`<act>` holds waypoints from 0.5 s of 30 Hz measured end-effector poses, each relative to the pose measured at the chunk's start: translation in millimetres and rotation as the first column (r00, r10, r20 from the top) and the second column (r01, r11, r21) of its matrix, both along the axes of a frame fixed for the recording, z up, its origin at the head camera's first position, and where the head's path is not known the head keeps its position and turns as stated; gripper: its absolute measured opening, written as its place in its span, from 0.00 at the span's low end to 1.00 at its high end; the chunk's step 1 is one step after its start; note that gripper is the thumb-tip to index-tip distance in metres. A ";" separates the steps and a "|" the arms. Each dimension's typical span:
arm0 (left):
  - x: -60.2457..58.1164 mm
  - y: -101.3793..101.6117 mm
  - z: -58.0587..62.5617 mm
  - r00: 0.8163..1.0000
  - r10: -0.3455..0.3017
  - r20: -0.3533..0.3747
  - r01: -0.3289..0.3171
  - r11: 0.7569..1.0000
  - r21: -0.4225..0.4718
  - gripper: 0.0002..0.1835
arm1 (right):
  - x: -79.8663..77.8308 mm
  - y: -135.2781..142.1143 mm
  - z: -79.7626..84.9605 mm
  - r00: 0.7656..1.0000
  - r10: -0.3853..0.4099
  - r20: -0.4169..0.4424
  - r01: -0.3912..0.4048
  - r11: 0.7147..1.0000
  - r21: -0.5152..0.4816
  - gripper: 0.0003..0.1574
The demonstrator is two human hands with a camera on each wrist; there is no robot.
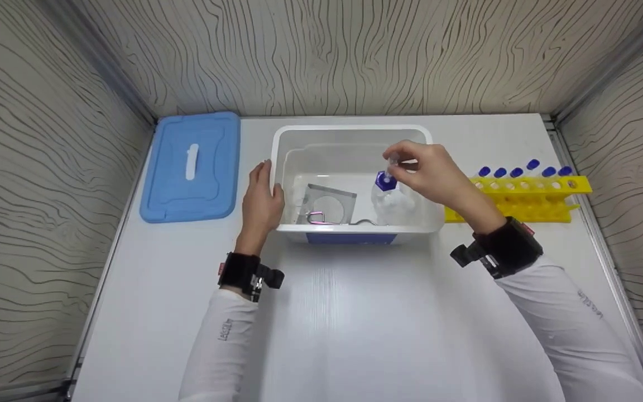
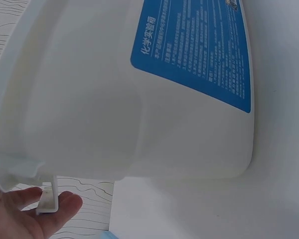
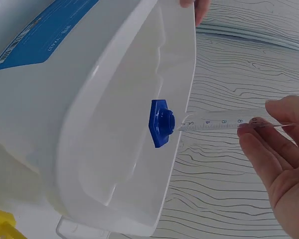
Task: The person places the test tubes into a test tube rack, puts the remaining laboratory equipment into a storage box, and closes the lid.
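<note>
A white plastic box (image 1: 353, 228) stands at the back middle of the table. My left hand (image 1: 263, 202) holds its left rim, thumb at the rim and fingers outside beside a white latch (image 2: 49, 200). My right hand (image 1: 427, 167) is over the right part of the box. Its thumb and fingers pinch the upper end of a clear graduated cylinder (image 3: 214, 121) with a blue hexagonal base (image 1: 385, 181). Below the base lie clear, rounded items (image 1: 397, 207). A clear packet with a round white piece (image 1: 330, 202) and a bent metal wire item (image 1: 317, 218) lie to the left.
A blue lid (image 1: 171, 190) with a white handle lies left of the box. To the right, a yellow test tube rack (image 1: 522, 213) holds several tubes with blue caps (image 1: 517, 172). Patterned walls stand behind and at both sides of the table (image 1: 349, 318).
</note>
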State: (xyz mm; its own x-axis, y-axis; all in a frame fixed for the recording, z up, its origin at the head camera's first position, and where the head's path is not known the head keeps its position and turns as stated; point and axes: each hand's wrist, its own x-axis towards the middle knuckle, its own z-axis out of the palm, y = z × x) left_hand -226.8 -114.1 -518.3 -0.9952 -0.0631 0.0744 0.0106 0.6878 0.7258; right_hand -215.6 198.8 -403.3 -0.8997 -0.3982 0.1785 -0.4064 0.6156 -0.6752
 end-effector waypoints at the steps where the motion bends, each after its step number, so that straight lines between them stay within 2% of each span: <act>1: 0.0 0.0 0.1 1.000 0.001 0.000 -0.001 1.000 0.001 0.31 | -2.3 -1.7 -1.0 1.000 0.006 0.010 -0.006 1.000 0.015 0.13; 5: 0.0 -0.1 0.0 1.000 0.004 -0.001 -0.004 1.000 -0.002 0.31 | -9.6 -8.2 -6.4 0.997 0.034 0.066 -0.041 0.994 0.105 0.14; 10: 0.5 -0.4 0.5 1.000 0.006 0.000 -0.006 1.000 -0.007 0.31 | -16.6 -15.5 -12.8 0.989 0.073 0.127 -0.102 0.964 0.244 0.15; 15: 0.9 -0.3 0.1 1.000 0.007 0.013 -0.006 1.000 -0.012 0.31 | -24.1 -21.3 -19.1 0.983 0.159 0.095 -0.182 0.917 0.355 0.16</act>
